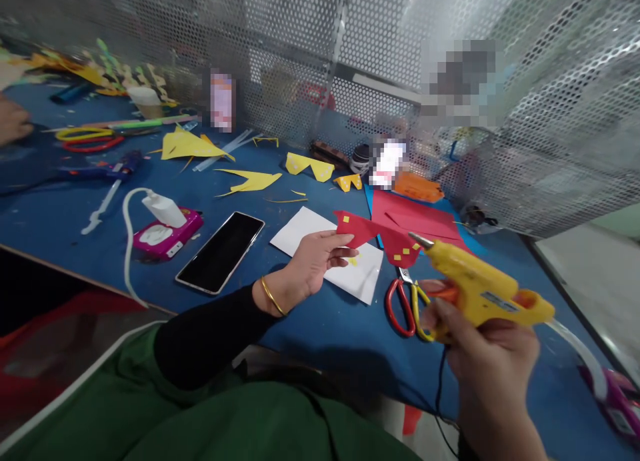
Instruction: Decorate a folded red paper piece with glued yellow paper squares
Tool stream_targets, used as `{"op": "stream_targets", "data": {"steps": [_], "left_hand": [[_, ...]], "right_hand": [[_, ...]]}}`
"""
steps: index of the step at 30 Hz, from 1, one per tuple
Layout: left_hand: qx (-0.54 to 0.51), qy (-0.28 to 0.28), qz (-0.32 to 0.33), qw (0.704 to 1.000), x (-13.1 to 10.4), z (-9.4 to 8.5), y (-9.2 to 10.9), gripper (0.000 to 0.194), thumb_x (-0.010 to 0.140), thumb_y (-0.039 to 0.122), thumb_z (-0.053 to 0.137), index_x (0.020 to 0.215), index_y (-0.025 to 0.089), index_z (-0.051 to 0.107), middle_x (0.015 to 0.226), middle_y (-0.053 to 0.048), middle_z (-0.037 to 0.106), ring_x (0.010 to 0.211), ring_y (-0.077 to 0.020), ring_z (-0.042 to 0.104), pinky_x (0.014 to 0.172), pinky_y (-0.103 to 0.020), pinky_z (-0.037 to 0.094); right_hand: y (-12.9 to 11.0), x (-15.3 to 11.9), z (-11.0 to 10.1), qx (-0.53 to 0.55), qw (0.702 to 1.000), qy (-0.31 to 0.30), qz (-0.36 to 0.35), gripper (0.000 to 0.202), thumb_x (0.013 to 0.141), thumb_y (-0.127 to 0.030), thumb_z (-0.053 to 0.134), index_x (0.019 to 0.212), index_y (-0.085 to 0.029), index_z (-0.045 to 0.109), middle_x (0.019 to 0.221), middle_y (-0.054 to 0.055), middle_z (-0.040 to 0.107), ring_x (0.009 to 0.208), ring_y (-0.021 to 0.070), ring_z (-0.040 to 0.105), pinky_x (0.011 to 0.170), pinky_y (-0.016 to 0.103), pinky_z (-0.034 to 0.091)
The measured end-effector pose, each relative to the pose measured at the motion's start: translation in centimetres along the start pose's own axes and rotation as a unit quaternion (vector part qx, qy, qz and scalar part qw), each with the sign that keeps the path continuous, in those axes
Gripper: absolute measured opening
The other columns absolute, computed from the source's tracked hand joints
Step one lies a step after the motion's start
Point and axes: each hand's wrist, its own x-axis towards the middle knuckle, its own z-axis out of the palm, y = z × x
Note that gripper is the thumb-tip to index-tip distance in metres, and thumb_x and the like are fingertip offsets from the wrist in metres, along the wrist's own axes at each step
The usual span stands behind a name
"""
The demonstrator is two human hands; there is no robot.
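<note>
My left hand [315, 264] pinches one end of a red paper cutout [363, 229] shaped like eyeglasses, dotted with small yellow squares. In my right hand [487, 354] is a yellow hot glue gun [473, 281], its metal nozzle pointing left at the cutout's right part. I cannot tell whether the nozzle touches the paper. Beneath the cutout lies a white sheet [295, 231] with small yellow bits on it. Scissors [400, 308] with one red and one yellow handle rest on the table by my right hand, their blades partly hidden.
A black phone [221, 251] and a purple power socket [170, 238] lie left on the blue table [310, 328]. Yellow paper glasses [310, 166] and scraps lie behind. Red sheets [417, 214] are at right. Another glue gun [105, 171] and a co-worker's hand [13, 120] are far left.
</note>
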Motion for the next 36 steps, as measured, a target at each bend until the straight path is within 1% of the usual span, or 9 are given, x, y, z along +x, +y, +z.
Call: {"op": "stream_targets", "data": {"steps": [2,3,5,7,9,12,17,24,36], "left_hand": [[0.003,0.002,0.006,1.0,-0.1,0.2,0.0,0.008,0.077,0.014,0.077,0.072,0.013,0.071,0.073,-0.006,0.073,0.065,-0.015,0.069,0.06,-0.025,0.046],[0.004,0.003,0.008,1.0,-0.1,0.3,0.0,0.008,0.078,0.013,0.077,0.073,0.013,0.071,0.073,-0.006,0.072,0.065,-0.0151,0.069,0.06,-0.025,0.046],[0.011,0.002,0.014,1.0,-0.2,0.4,0.0,0.005,0.078,0.012,0.076,0.074,0.011,0.072,0.073,-0.006,0.072,0.064,-0.015,0.069,0.059,-0.025,0.047],[0.021,-0.005,0.024,0.999,-0.2,0.5,-0.1,0.004,0.077,0.011,0.076,0.076,0.01,0.073,0.073,-0.007,0.072,0.064,-0.0148,0.069,0.06,-0.025,0.048],[0.03,-0.013,0.033,0.999,-0.3,0.4,-0.2,0.003,0.078,0.011,0.076,0.077,0.009,0.074,0.073,-0.007,0.072,0.065,-0.0145,0.069,0.061,-0.025,0.049],[0.036,-0.022,0.037,0.998,-0.3,0.3,-0.3,0.003,0.079,0.013,0.074,0.079,0.01,0.075,0.075,-0.008,0.073,0.068,-0.0148,0.07,0.063,-0.026,0.05],[0.038,-0.035,0.044,0.998,-0.4,0.3,-0.4,0.005,0.08,0.016,0.074,0.077,0.011,0.075,0.081,-0.009,0.076,0.067,-0.0163,0.073,0.058,-0.025,0.049],[0.028,-0.039,0.047,0.998,-0.4,0.3,-0.4,0.006,0.078,0.018,0.076,0.076,0.013,0.076,0.081,-0.008,0.077,0.066,-0.0163,0.073,0.059,-0.025,0.051],[0.031,-0.028,0.043,0.998,-0.5,0.5,-0.3,0.007,0.081,0.015,0.075,0.073,0.013,0.076,0.072,-0.007,0.074,0.065,-0.0164,0.073,0.059,-0.025,0.053]], "right_hand": [[0.0,0.2,1.3,-0.052,0.997,-0.053,-0.017,0.02,0.083,-0.035,0.076,0.09,-0.017,0.076,0.081,0.007,0.075,0.055,0.0174,0.066,0.048,0.031,0.055],[0.0,0.3,2.0,-0.089,0.993,-0.068,-0.042,0.018,0.084,-0.034,0.074,0.091,-0.017,0.076,0.083,0.007,0.076,0.058,0.0174,0.068,0.051,0.03,0.056],[0.1,0.4,3.3,-0.174,0.974,-0.064,-0.128,0.015,0.087,-0.032,0.07,0.09,-0.019,0.076,0.087,0.006,0.075,0.065,0.0174,0.07,0.059,0.031,0.058],[0.6,0.4,4.2,-0.215,0.953,-0.041,-0.208,0.014,0.09,-0.031,0.066,0.092,-0.019,0.075,0.089,0.006,0.073,0.075,0.0187,0.071,0.069,0.034,0.059],[1.5,0.3,4.6,-0.226,0.942,-0.026,-0.247,0.014,0.093,-0.03,0.063,0.097,-0.02,0.072,0.093,0.007,0.071,0.089,0.0218,0.071,0.079,0.039,0.059],[2.6,0.1,4.4,-0.242,0.934,-0.024,-0.261,0.016,0.094,-0.03,0.062,0.105,-0.02,0.068,0.103,0.009,0.07,0.1,0.024,0.068,0.085,0.042,0.056],[3.0,-0.1,4.0,-0.291,0.917,-0.028,-0.271,0.015,0.096,-0.029,0.06,0.107,-0.02,0.066,0.114,0.011,0.068,0.1,0.0223,0.066,0.079,0.038,0.055],[2.9,-0.3,4.1,-0.298,0.914,-0.034,-0.274,0.019,0.096,-0.028,0.059,0.113,-0.021,0.064,0.118,0.011,0.066,0.103,0.0236,0.066,0.081,0.038,0.055],[2.9,-0.3,4.2,-0.298,0.912,-0.042,-0.278,0.017,0.096,-0.026,0.059,0.111,-0.021,0.064,0.117,0.01,0.066,0.1,0.0215,0.066,0.078,0.035,0.055]]}}
